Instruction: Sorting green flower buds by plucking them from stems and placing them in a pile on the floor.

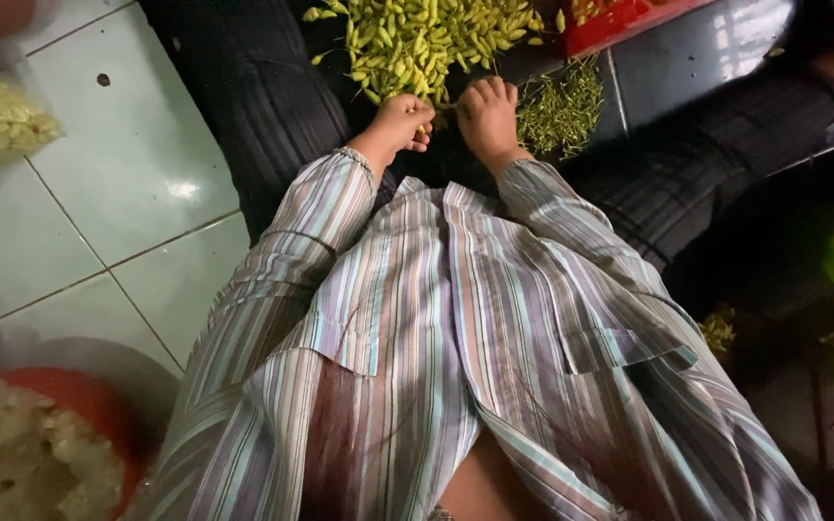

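Flower buds point(427, 39), slim, tapered and yellow-green, lie heaped on dark cloth ahead of the person's knees. The left hand point(400, 123) pinches one bud at the heap's near edge, its fingers curled tight; the right hand point(487, 114) rests beside it, fingers bent onto the buds. Thin green stems point(560, 111) lie just right. Glossy pale tiles point(118, 164) cover the floor.

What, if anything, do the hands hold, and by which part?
The left hand pinches one yellow-green bud from the pile; the gripped part is hidden. The right hand touches it.
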